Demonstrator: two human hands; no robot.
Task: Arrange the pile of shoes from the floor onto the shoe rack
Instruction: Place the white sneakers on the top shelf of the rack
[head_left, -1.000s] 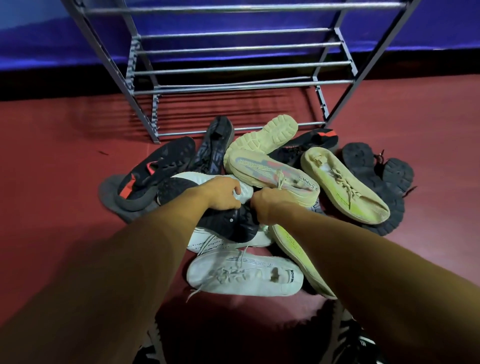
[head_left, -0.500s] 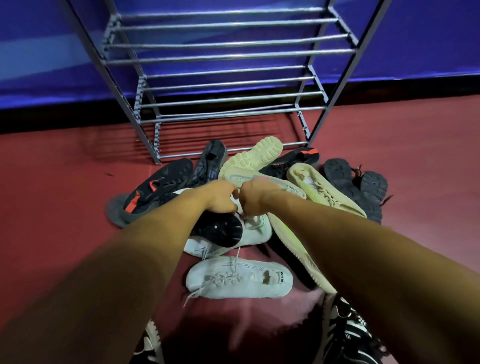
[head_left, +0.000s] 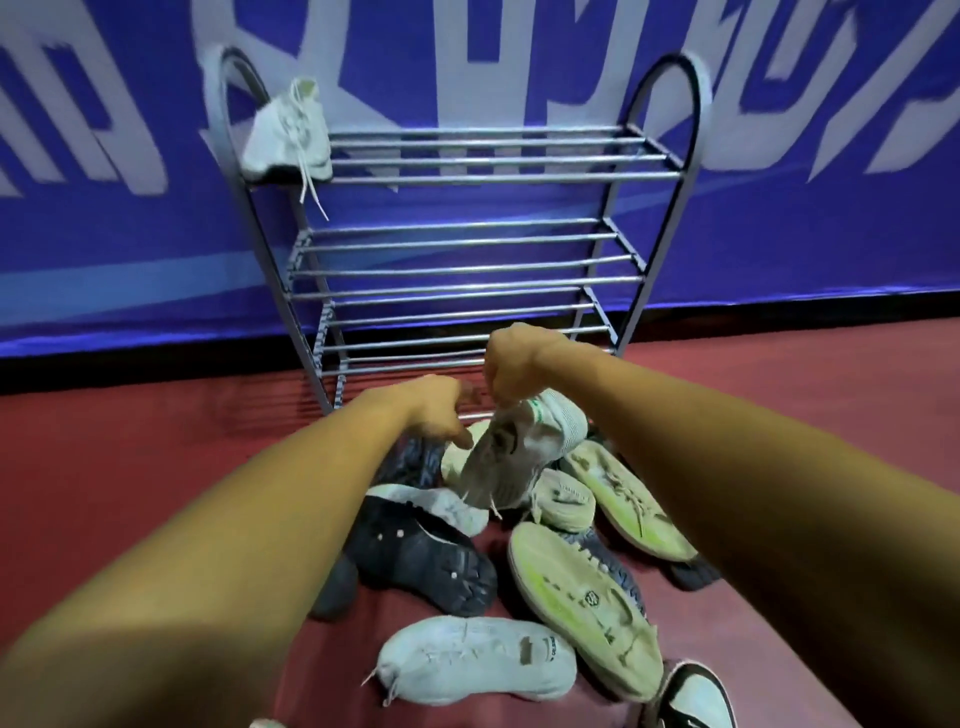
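A grey metal shoe rack (head_left: 467, 270) with three tiers of bars stands against the blue wall. One white sneaker (head_left: 288, 132) sits on the left end of its top tier, a lace hanging down. My right hand (head_left: 514, 364) grips the collar of a white knit sneaker (head_left: 514, 457) and holds it toe-down above the pile. My left hand (head_left: 436, 415) touches that sneaker's side, fingers curled against it. The pile below holds a black shoe (head_left: 426, 561), a white sneaker (head_left: 478, 660) and cream shoes with yellow-green soles (head_left: 582, 603).
Red floor surrounds the pile (head_left: 130, 467). A blue banner with pale letters (head_left: 519, 78) covers the wall behind the rack. A black-and-white shoe (head_left: 696, 701) lies at the bottom right edge. The rack's two lower tiers hold nothing.
Both hands rose from the pile, lifting the white knit sneaker clear of it. The view tilted up, bringing the rack's top tier and its sneaker into sight.
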